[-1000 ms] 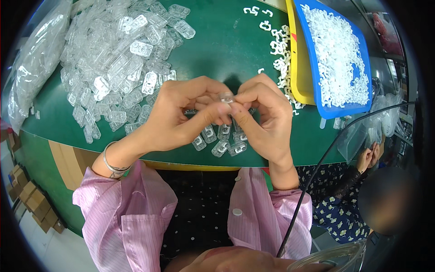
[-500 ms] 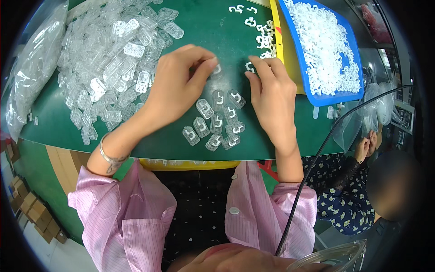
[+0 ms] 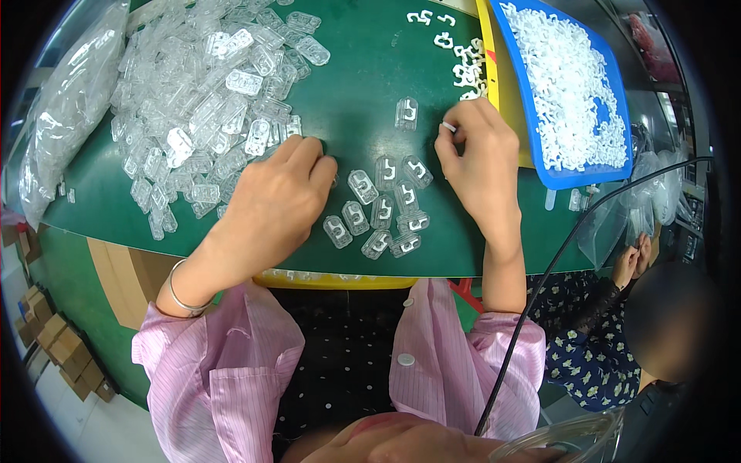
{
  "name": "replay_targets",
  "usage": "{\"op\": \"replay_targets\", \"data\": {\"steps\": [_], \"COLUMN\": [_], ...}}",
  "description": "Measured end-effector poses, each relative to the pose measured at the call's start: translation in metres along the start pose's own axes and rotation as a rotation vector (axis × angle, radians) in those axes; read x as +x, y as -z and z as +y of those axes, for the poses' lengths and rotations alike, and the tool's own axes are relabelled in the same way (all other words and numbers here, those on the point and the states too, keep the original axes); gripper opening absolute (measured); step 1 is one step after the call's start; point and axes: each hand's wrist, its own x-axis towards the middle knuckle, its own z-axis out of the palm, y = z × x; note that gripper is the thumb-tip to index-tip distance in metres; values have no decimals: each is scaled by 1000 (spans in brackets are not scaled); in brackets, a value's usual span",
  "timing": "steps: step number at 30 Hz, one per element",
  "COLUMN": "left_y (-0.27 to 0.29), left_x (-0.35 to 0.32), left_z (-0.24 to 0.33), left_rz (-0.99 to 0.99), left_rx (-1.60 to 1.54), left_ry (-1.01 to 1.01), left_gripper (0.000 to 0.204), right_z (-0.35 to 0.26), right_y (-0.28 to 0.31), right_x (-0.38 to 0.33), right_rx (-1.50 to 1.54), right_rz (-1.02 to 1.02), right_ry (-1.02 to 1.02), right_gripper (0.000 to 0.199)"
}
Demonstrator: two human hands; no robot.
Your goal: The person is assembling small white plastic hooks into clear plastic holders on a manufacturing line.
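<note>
My left hand point(image 3: 274, 197) is at the right edge of a heap of clear plastic cases point(image 3: 208, 100). Its fingers are curled down, and a pale bit shows at the fingertips, too small to make out. Between finger and thumb, my right hand point(image 3: 485, 150) pinches a small white plastic hook point(image 3: 448, 126). A single clear case point(image 3: 407, 113) lies between the hands; whether a hook is in it I cannot tell. Nearer me several clear cases with white hooks inside point(image 3: 381, 211) lie in a loose group.
At right, a blue tray point(image 3: 549, 176) full of white hooks rests by a yellow tray point(image 3: 505, 92). Loose white hooks point(image 3: 468, 73) lie beside it. A clear bag point(image 3: 73, 108) lies far left. A black cable point(image 3: 552, 262) crosses at right, where another person's hands point(image 3: 633, 258) show.
My left hand has moved left and nearer me, to the heap's edge. A clear case now lies where the table was bare. My right hand has shifted slightly right, still pinching a white hook.
</note>
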Motion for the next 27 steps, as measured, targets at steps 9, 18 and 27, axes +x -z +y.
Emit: {"op": "replay_targets", "data": {"steps": [9,18,27], "left_y": [15,-11,-14], "left_x": [38,40,36], "left_z": [5,5,9], "left_rz": [162,262,303], "left_rx": [-1028,-1570,-1456], "left_ry": [254,251,180], "left_gripper": [20,24,27], "right_z": [-33,-38,-47], "right_y": [33,2,0], "right_x": [-4,-5,-7], "right_rx": [1172,1425,783], "right_rz": [-41,76,157], "right_ry": [-296,-273,-134], "right_gripper": [12,13,10]}}
